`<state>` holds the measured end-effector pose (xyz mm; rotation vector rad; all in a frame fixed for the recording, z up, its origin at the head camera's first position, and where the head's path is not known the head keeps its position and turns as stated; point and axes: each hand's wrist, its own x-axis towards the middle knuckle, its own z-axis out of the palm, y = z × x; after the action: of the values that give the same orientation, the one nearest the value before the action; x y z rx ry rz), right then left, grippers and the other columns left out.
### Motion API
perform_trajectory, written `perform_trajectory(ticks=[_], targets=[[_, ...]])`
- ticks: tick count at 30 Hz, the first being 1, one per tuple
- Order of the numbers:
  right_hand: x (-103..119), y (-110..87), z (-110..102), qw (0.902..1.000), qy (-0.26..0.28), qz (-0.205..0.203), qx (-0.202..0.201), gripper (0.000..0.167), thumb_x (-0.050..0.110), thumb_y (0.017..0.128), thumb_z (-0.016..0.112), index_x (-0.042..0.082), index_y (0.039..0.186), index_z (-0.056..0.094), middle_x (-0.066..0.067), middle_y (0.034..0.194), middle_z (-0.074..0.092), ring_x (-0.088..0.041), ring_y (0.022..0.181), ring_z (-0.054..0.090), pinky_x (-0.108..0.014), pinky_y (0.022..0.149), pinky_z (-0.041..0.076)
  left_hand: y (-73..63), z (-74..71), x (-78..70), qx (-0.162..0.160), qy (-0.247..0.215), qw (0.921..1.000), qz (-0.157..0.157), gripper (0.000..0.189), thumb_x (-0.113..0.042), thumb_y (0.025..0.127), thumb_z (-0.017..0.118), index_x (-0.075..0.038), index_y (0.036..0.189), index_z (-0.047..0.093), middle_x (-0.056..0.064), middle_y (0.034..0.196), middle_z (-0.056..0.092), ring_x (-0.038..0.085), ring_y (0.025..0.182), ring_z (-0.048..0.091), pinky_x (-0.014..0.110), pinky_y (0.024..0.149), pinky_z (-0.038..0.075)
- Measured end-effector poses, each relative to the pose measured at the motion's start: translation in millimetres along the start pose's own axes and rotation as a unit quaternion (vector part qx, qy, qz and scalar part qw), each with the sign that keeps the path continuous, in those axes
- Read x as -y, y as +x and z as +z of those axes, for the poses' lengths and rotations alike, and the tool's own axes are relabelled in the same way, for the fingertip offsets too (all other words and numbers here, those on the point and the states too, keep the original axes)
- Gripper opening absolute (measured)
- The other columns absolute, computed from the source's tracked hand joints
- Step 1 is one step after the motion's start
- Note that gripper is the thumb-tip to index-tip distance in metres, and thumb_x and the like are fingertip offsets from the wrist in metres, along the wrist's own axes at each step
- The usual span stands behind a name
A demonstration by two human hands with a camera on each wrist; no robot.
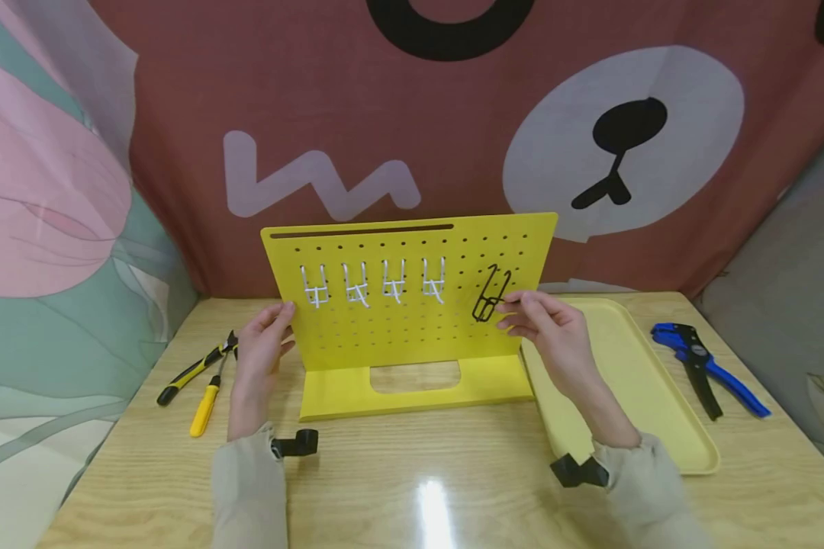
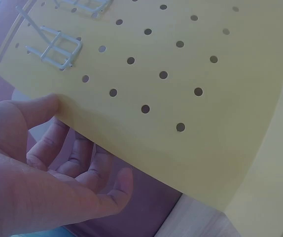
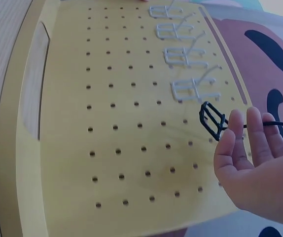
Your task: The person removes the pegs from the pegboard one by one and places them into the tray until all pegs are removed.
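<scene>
Right grip (image 1: 556, 328) nearly closed: thumb set against fingertips, with the projecting arm of a slim black bent-wire hook (image 1: 489, 300) pinched between. Hook is at the right-hand part of a yellow perforated upright panel (image 1: 412, 326), prongs uppermost, boxy end low. Cannot tell whether the prongs touch the panel or enter any hole. Holding by the outward arm probably leaves the prongs free to face the holes.

Left grip (image 1: 257, 347) lightly closed on the panel's left edge, thumb on the front face, curved fingers behind. Likely a steadying hold, since the panel is thin and could shift under a push from the other side. Its flat foot with a cutout rests on the pale wood-grain counter (image 1: 357, 488).

Four white wire hooks (image 1: 394, 287) hang in a row left of the black one; even spacing looks deliberate.

Pose: forearms reach in from the near side, one flanking each end of the panel. Left runs fairly straight forward; right slants inward over a pale yellow tray (image 1: 621, 374).

Margins: yellow-and-black pliers (image 1: 192, 377) and a yellow-handled screwdriver (image 1: 206, 408) at left, blue-and-black wire stripper (image 1: 700, 362) right of the tray. Presumably parked aside to leave the middle for the panel.
</scene>
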<state>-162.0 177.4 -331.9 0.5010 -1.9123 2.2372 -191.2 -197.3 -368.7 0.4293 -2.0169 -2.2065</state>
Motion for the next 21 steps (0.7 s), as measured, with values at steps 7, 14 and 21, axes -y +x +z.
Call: perform_trajectory(ticks=[7,14,21], targets=[[6.9,-2.3,-24.0,0.9998,0.01,0.016,0.01,0.024,0.021,0.102,0.049,0.003,0.104,0.066,-0.002,0.091,0.072,-0.017,0.079,0.068,-0.027,0.073,0.054,-2.0,0.7,-0.9,-0.007,0.003,0.9999,-0.008,0.033,-0.04,0.092,0.063,-0.015,0.112,0.063,-0.012,0.096,0.063,0.012,0.096,0.058,0.036,0.088,0.039],[13.8,-2.0,-54.9,0.9989,0.034,0.015,0.03,0.026,0.018,0.103,0.045,0.003,0.106,0.066,-0.002,0.092,0.071,-0.017,0.082,0.068,-0.026,0.074,0.053,-1.0,0.7,-0.3,-0.004,0.001,1.0,-0.007,0.03,-0.04,0.092,0.063,-0.016,0.11,0.063,-0.012,0.097,0.063,0.013,0.097,0.058,0.036,0.088,0.04],[23.5,-3.9,-85.6,0.9997,-0.002,0.021,0.011,0.027,0.022,0.103,0.046,0.003,0.106,0.064,-0.002,0.094,0.07,-0.016,0.084,0.067,-0.024,0.074,0.052,0.6,1.4,0.5,-0.006,-0.005,1.0,-0.004,0.029,-0.04,0.091,0.064,-0.017,0.108,0.064,-0.012,0.093,0.063,0.013,0.094,0.057,0.036,0.087,0.039]])
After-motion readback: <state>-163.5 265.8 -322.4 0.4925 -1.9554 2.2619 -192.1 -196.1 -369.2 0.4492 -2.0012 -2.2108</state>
